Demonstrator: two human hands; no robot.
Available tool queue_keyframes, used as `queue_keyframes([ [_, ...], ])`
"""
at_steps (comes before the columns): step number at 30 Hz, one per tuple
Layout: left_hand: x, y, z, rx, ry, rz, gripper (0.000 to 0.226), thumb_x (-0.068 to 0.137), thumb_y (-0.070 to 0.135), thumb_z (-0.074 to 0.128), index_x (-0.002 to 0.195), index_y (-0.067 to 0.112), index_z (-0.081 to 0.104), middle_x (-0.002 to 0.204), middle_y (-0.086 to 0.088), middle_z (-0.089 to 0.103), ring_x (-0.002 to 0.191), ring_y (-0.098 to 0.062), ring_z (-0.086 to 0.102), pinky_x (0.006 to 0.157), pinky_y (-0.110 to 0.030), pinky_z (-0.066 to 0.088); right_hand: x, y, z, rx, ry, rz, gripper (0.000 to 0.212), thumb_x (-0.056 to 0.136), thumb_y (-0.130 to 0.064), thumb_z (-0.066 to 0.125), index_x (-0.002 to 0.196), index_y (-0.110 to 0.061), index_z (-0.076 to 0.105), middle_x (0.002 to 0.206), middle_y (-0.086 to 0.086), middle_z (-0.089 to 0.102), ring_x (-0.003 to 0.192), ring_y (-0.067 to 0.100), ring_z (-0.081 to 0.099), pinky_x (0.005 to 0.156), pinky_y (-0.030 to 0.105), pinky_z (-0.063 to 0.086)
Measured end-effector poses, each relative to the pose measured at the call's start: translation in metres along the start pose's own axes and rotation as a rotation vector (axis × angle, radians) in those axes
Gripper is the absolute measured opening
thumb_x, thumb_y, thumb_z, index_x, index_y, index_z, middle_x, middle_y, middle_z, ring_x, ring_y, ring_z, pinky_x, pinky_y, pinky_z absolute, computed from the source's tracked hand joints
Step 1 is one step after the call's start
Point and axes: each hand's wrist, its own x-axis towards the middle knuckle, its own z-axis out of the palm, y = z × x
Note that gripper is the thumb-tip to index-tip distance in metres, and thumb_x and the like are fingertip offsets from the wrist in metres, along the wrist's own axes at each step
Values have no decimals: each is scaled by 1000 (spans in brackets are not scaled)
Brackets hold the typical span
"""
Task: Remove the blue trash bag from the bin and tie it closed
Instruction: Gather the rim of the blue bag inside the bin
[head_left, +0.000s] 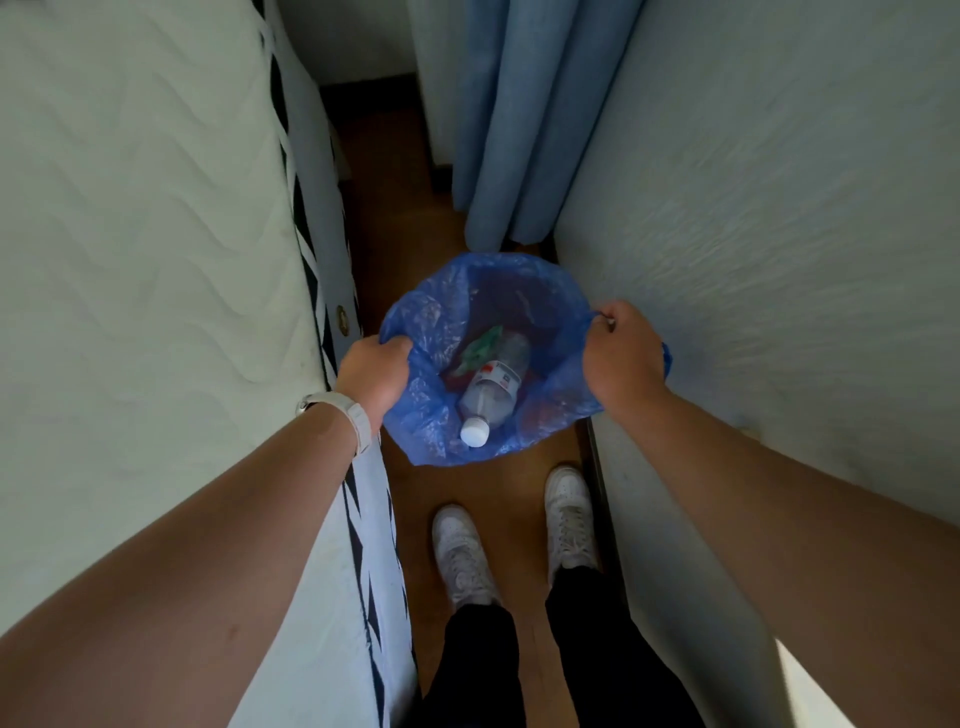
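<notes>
Head view: the left hand (375, 375) and the right hand (621, 358) are each closing their grip on opposite edges of the thin blue plastic trash bag (431, 415), holding it open above the brown wooden floor (511, 486). The bin itself is hidden. Inside, a clear plastic bottle with white cap (491, 397) is lying; the green scrap behind it is hard to make out.

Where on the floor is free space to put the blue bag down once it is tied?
Bare wooden floor lies beyond the blue plastic trash bag, between the white mattress and the blue curtain. A smaller patch lies between bag and white sneakers. Beside the bag it is crowded: left hand and right hand nearly touch mattress and wall.
</notes>
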Motion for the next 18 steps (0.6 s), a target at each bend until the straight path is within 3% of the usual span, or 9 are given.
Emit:
queue_keyframes([
  [5, -26, 26, -22, 23, 25, 46, 23, 85, 29, 52, 78, 11, 63, 78, -14, 62, 73, -30, 61, 64, -35, 45, -9, -25, -25, -1, 0, -20, 28, 100, -19, 39, 117, -11, 59, 109, 12, 66, 83, 19, 53, 71, 29, 38],
  [7, -35, 39, -33, 47, 46, 75, 28, 83, 29, 53, 88, 5, 66, 83, -16, 64, 77, -34, 64, 66, -38, 48, -10, -39, -38, 4, -7, -26, 28, 100, -19, 39, 115, -9, 60, 109, 13, 66, 85, 22, 55, 72, 31, 38],
  [10, -55, 59, -50, 95, 63, 131, 28, 84, 31, 54, 93, 7, 66, 98, -21, 69, 88, -38, 66, 74, -45, 54, -14, -60, -59, -30, -22, -47, 30, 97, -24, 46, 116, -4, 61, 117, 18, 65, 105, 35, 60, 82, 35, 43],
  [14, -93, 81, -70, 180, -1, 230, 27, 84, 29, 57, 94, 6, 67, 92, -20, 71, 81, -34, 67, 76, -45, 56, -29, -84, -88, -156, -169, -46, 48, 91, -21, 61, 128, 5, 49, 128, 24, 57, 121, 37, 53, 95, 35, 40],
  [18, -128, 96, -97, 249, -66, 249, 39, 72, 27, 60, 92, -6, 66, 85, -26, 70, 71, -28, 65, 67, -42, 54, -42, -106, -115, -297, -283, -67, 28, 87, -5, 52, 110, 9, 62, 118, 28, 62, 112, 41, 58, 89, 35, 44],
])
